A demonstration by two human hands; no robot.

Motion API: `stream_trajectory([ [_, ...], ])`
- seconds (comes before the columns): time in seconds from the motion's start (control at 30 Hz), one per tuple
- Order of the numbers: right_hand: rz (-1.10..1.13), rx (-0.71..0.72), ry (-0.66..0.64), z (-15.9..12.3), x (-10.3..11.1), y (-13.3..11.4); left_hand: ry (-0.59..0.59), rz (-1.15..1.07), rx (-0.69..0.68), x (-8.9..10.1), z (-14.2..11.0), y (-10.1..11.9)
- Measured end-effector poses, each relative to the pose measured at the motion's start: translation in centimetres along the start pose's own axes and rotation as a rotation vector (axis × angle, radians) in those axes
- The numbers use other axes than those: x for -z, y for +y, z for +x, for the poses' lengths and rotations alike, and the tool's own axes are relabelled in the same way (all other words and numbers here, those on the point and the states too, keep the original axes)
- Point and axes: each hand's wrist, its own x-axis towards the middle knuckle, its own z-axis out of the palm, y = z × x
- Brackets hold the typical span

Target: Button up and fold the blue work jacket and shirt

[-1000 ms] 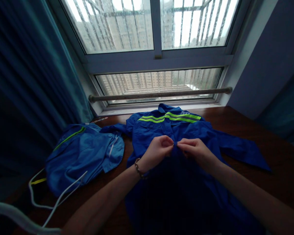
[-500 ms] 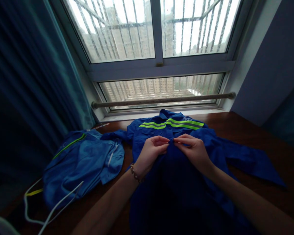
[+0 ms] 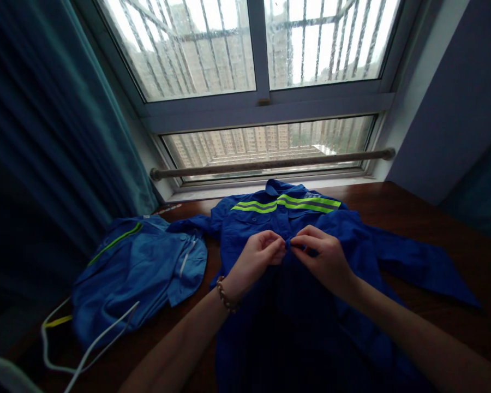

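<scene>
A blue work jacket [image 3: 245, 224] with yellow-green and grey reflective stripes lies front up, its collar toward the window. At the middle of its front placket, my left hand [image 3: 258, 255] pinches the cloth between thumb and curled fingers. Just across from it, my right hand [image 3: 321, 252] pinches the other side of the placket with thumb and index finger. The fingertips of both hands nearly meet there. Whatever small button may sit between them is hidden. One sleeve [image 3: 429, 270] of the jacket stretches out to the right.
A second, lighter blue garment [image 3: 135, 273] lies folded at the left on the brown wooden surface [image 3: 417, 218]. White cord [image 3: 94, 346] loops at the lower left. Behind are a window with a rail [image 3: 270, 165] and a blue curtain [image 3: 65, 109].
Both hands have shifted slightly toward me along the placket. My left fingers are curled in tighter. The jacket and the folded garment lie as before; the camera view has tilted a little.
</scene>
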Motion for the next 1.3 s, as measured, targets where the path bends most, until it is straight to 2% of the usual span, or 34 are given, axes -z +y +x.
stream_trajectory([
  [0.13, -0.102, 0.069, -0.041, -0.3, -0.1, 0.0, -0.01, -0.004, -0.025, -0.3, -0.1, -0.4],
  [0.23, -0.21, 0.161, -0.025, -0.6, -0.1, 0.1, 0.001, -0.023, -0.013, -0.5, 0.0, -0.7],
  [0.33, -0.313, 0.31, -0.037, -1.0, -0.3, 0.2, 0.006, -0.061, 0.038, -0.6, 0.1, -0.9],
  [0.43, -0.35, 0.459, -0.062, -1.5, -0.6, 0.2, -0.005, -0.024, 0.027, -0.4, 0.2, -1.1],
  [0.73, -0.381, 0.671, 0.084, -1.8, -0.4, 0.4, -0.011, 0.048, 0.017, 0.1, 0.4, -1.3],
  [0.9, -0.358, 0.626, 0.12, -1.9, -0.2, 1.0, -0.026, -0.037, 0.007, -0.2, 0.0, -0.9],
  [1.03, -0.308, 0.548, 0.127, -1.5, -0.3, 1.2, 0.027, -0.146, 0.022, -0.2, -0.4, -0.5],
  [1.3, -0.22, 0.482, 0.122, -1.2, -0.7, 1.7, 0.117, -0.086, -0.002, 0.1, -0.1, -0.7],
])
